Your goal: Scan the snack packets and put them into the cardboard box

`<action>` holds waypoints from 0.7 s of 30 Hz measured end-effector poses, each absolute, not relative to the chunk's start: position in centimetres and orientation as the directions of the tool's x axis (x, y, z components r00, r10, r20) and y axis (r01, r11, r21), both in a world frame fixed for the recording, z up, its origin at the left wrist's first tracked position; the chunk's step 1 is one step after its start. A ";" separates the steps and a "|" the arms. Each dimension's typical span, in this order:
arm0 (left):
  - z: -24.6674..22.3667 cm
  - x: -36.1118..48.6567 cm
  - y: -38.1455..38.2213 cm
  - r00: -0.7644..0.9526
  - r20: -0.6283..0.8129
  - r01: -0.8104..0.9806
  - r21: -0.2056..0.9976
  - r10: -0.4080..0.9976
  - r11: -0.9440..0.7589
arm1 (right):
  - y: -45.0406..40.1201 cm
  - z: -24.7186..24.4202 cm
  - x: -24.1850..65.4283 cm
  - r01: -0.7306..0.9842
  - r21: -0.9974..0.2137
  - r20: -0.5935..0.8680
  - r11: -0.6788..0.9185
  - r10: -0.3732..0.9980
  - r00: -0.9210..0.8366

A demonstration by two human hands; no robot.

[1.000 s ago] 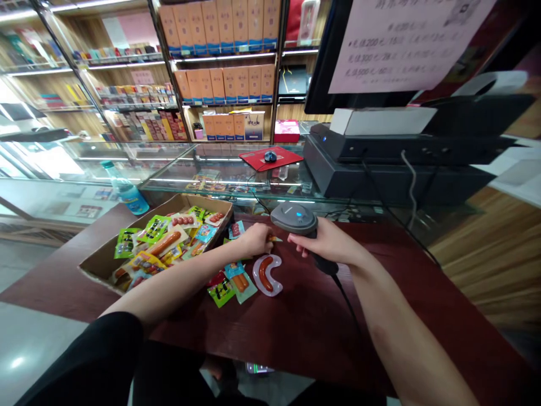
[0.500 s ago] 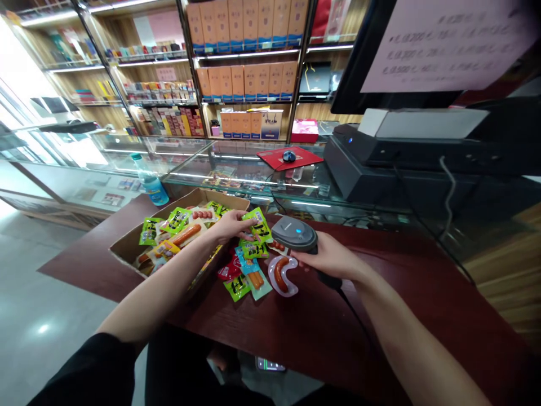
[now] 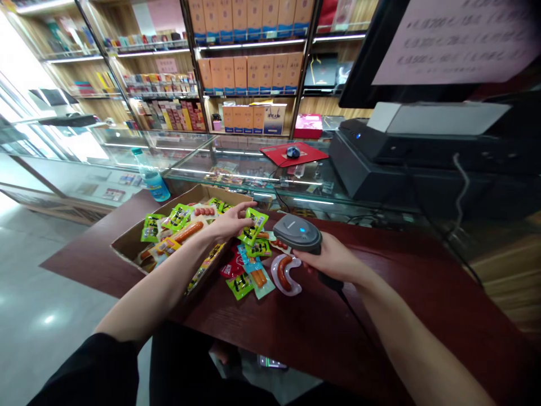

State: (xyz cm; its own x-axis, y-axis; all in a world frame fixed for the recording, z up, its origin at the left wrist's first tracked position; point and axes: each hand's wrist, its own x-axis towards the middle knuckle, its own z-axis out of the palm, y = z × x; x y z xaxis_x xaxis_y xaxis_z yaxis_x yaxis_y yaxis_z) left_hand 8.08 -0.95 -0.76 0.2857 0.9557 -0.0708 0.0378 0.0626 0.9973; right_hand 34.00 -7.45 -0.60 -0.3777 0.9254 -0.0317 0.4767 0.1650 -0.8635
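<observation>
Sachet (image 3: pixel 254 226) shifted under L hand (image 3: pixel 229 221), prob.

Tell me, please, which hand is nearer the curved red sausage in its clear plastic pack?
Right. The right hand, gripping a grey barcode scanner, sits just above and right of the pack. The left hand, holding a green sachet, is farther, up and left.

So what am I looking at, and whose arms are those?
These pictures come from one camera worn on a person's head, looking down, so the arms are that person's own. The left hand holds a green packet near a cardboard box full of packets. The right hand grips a grey barcode scanner. Close by, a sausage in a clear wrapper lies on the dark red counter. Behind are shelves of boxes.
</observation>
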 end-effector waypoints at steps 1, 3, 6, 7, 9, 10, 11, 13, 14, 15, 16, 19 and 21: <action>-0.8 8.1 -0.9 0.287 -0.056 0.057 0.998 0.956 0.042 | -7.5 -0.6 34.0 0.484 -0.857 -0.022 0.177 0.925 -0.378; -1.0 8.2 -0.9 0.292 -0.053 0.096 0.995 0.955 0.026 | -7.5 -0.4 33.9 0.505 -0.838 0.001 0.206 0.926 -0.377; -1.5 8.1 -0.6 0.298 -0.075 0.118 0.992 0.952 0.041 | -7.7 -0.2 33.6 0.533 -0.812 0.025 0.239 0.926 -0.377; -1.7 8.0 -0.4 0.305 -0.089 0.111 0.992 0.948 0.057 | -7.7 -0.2 33.6 0.535 -0.809 0.029 0.243 0.926 -0.377; -2.1 7.8 0.0 0.310 -0.108 0.074 0.993 0.945 0.089 | -7.8 -0.2 33.5 0.528 -0.814 0.034 0.244 0.926 -0.376; -2.2 7.6 0.2 0.300 -0.107 0.049 0.994 0.948 0.097 | -7.9 -0.2 33.4 0.521 -0.818 0.037 0.244 0.926 -0.376; -2.3 7.5 0.3 0.285 -0.100 0.021 0.995 0.953 0.098 | -7.9 -0.3 33.4 0.514 -0.822 0.042 0.246 0.926 -0.376; -2.4 7.4 0.6 0.257 -0.074 -0.032 0.996 0.964 0.085 | -7.9 -0.3 33.4 0.502 -0.828 0.051 0.252 0.924 -0.380; -2.4 7.3 0.6 0.247 -0.061 -0.053 0.996 0.967 0.077 | -8.0 -0.3 33.4 0.499 -0.829 0.053 0.254 0.923 -0.382; -2.4 7.3 0.7 0.239 -0.053 -0.072 0.995 0.970 0.072 | -8.0 -0.3 33.4 0.499 -0.828 0.054 0.255 0.923 -0.382; -2.4 7.2 0.7 0.234 -0.049 -0.087 0.994 0.971 0.071 | -8.0 -0.3 33.3 0.501 -0.827 0.054 0.255 0.923 -0.381; -2.3 7.2 0.7 0.219 -0.048 -0.112 0.991 0.974 0.074 | -8.1 -0.4 33.3 0.518 -0.819 0.040 0.249 0.924 -0.381; -2.4 7.2 0.7 0.214 -0.053 -0.114 0.990 0.975 0.079 | -8.1 -0.4 33.3 0.527 -0.814 0.025 0.244 0.921 -0.388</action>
State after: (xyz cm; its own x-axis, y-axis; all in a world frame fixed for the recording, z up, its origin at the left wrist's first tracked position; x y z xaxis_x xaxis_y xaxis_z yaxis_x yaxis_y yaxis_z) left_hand 7.16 0.73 -2.37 0.2139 0.9754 -0.0532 -0.1139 0.0790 0.9904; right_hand 33.34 -8.10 -0.41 -0.3877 0.9214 0.0255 0.5271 0.2443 -0.8140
